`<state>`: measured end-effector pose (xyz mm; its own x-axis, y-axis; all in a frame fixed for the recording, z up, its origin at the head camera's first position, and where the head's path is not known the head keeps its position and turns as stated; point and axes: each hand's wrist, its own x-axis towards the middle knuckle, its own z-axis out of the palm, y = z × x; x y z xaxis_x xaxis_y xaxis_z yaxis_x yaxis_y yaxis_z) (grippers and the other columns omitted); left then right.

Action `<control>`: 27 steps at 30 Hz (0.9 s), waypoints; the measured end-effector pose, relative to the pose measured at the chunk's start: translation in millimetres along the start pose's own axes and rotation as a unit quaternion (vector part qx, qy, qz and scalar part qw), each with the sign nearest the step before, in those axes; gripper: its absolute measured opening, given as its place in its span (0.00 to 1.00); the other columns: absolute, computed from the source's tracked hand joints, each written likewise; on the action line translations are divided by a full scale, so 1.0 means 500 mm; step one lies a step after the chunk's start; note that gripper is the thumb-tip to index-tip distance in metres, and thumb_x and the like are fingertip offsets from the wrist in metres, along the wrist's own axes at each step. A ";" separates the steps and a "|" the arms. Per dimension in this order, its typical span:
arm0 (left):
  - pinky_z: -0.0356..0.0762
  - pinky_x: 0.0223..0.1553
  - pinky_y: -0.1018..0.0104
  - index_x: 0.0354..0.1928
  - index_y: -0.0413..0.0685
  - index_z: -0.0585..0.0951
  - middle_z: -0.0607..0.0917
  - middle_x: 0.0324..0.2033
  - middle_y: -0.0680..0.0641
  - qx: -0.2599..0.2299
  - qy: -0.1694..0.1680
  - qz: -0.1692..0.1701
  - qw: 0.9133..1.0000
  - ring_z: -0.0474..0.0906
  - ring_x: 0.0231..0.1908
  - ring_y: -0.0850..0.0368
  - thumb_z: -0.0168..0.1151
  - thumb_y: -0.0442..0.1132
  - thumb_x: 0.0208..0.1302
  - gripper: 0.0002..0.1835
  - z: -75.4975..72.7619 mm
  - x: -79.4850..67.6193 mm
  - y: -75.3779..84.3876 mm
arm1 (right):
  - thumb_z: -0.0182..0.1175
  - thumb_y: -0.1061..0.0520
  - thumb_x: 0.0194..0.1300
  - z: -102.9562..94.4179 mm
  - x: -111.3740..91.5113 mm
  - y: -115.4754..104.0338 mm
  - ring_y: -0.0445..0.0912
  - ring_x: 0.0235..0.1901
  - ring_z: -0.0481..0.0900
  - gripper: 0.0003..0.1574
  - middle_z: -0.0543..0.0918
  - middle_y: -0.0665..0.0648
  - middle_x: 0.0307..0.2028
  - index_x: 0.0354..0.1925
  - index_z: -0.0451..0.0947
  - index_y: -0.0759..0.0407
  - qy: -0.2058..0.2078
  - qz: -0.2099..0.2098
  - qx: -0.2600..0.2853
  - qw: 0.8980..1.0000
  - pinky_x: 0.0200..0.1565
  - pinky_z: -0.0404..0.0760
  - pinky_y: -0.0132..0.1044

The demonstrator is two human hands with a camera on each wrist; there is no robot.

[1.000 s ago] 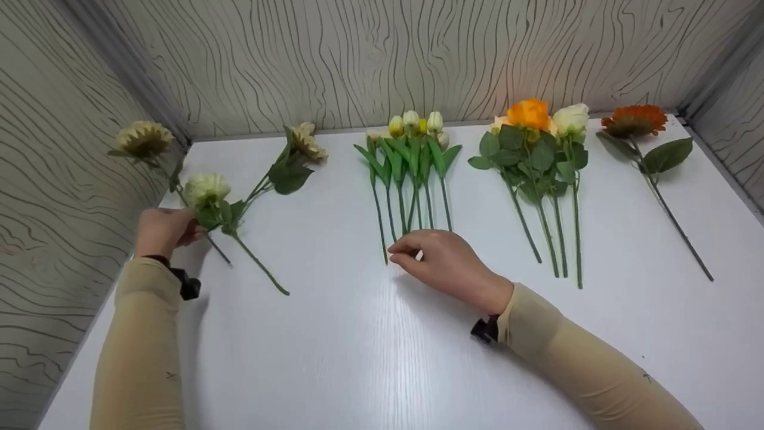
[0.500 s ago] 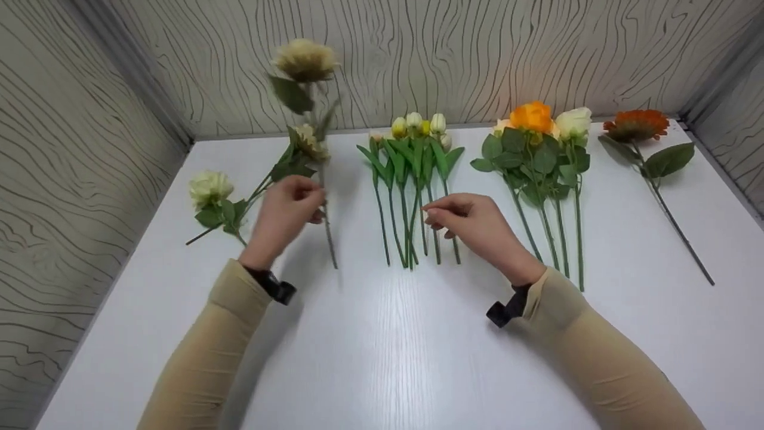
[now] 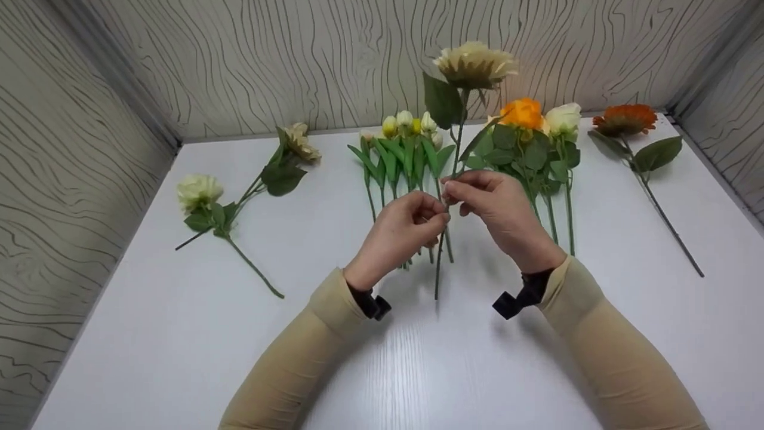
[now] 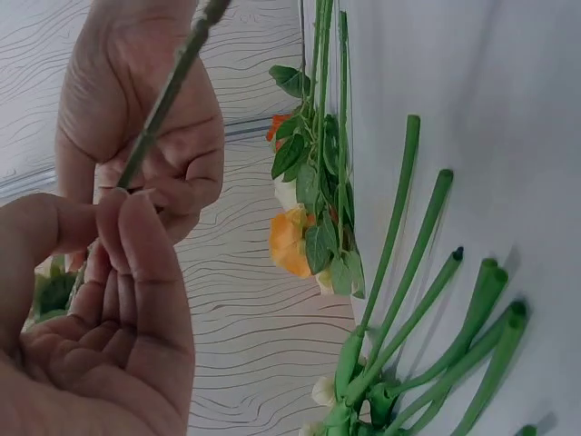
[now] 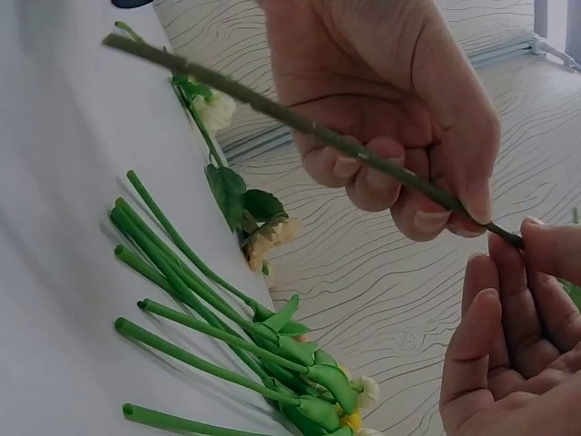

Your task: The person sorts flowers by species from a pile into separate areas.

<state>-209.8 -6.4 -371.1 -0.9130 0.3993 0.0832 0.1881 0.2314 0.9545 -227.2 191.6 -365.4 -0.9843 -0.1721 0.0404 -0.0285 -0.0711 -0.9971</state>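
A cream artificial flower [image 3: 474,64] on a long dark stem stands nearly upright in front of me, its bloom high against the back wall. My left hand [image 3: 399,233] pinches the stem [image 5: 300,123] around its middle. Just above, the thumb and fingers of my right hand [image 3: 504,212] pinch the same stem, close under its leaves. In the left wrist view the fingertips of both hands nearly meet on it. The lower stem end hangs free over the table. Behind the hands lies a row of tulips [image 3: 406,152], partly covered by the left hand.
On the white table [image 3: 149,346], a pale green flower [image 3: 200,194] and a beige flower [image 3: 298,146] lie crossed at the left. Orange and white roses [image 3: 522,113] lie right of the tulips, a rust-orange flower [image 3: 624,119] farther right. Patterned walls [image 3: 239,65] stand behind and at the sides.
My left hand has lifted the cream flower from the far left and carried it right to the middle. My right hand has risen from the tulip stems and now pinches the flower's stem too.
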 end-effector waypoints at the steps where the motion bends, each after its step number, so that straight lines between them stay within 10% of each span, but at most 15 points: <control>1: 0.85 0.36 0.52 0.43 0.50 0.82 0.85 0.34 0.51 -0.010 -0.003 -0.002 1.000 0.83 0.29 0.55 0.65 0.39 0.72 0.03 0.005 0.000 -0.002 | 0.71 0.51 0.67 -0.002 0.001 -0.002 0.51 0.43 0.81 0.24 0.86 0.62 0.45 0.51 0.82 0.71 0.003 0.002 0.006 1.000 0.40 0.80 0.36; 9: 0.87 0.39 0.59 0.46 0.44 0.83 0.88 0.35 0.48 -0.053 -0.065 -0.019 0.996 0.86 0.32 0.54 0.68 0.37 0.70 0.07 0.035 -0.008 -0.015 | 0.70 0.52 0.67 -0.024 0.006 -0.008 0.49 0.38 0.81 0.22 0.86 0.61 0.45 0.51 0.82 0.69 0.046 -0.024 0.043 0.998 0.38 0.80 0.32; 17: 0.86 0.40 0.47 0.48 0.43 0.81 0.86 0.35 0.48 -0.040 -0.014 -0.007 0.999 0.86 0.32 0.53 0.66 0.37 0.71 0.08 0.031 -0.008 -0.017 | 0.68 0.55 0.70 -0.004 0.003 0.003 0.48 0.39 0.83 0.27 0.86 0.60 0.48 0.63 0.79 0.66 0.002 -0.022 -0.013 1.000 0.38 0.82 0.33; 23: 0.83 0.40 0.65 0.60 0.49 0.79 0.85 0.39 0.55 0.081 -0.055 0.032 0.995 0.84 0.37 0.60 0.63 0.44 0.75 0.17 0.040 -0.021 -0.001 | 0.66 0.54 0.72 -0.042 -0.002 -0.012 0.49 0.39 0.82 0.25 0.86 0.60 0.46 0.62 0.80 0.64 0.034 -0.029 -0.067 0.997 0.38 0.82 0.32; 27: 0.78 0.48 0.74 0.67 0.49 0.77 0.85 0.50 0.57 0.210 -0.103 0.104 0.967 0.81 0.46 0.67 0.61 0.47 0.76 0.22 0.058 -0.039 0.014 | 0.67 0.52 0.71 -0.116 -0.002 -0.025 0.48 0.40 0.82 0.26 0.86 0.60 0.46 0.62 0.80 0.62 0.088 -0.001 -0.100 0.991 0.38 0.82 0.31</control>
<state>-180.4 13.2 -374.2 -0.7563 0.6340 0.1615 0.5300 0.4489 0.7194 -235.8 249.9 -356.7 -0.9989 0.0033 0.0475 -0.0466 0.1285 -0.9906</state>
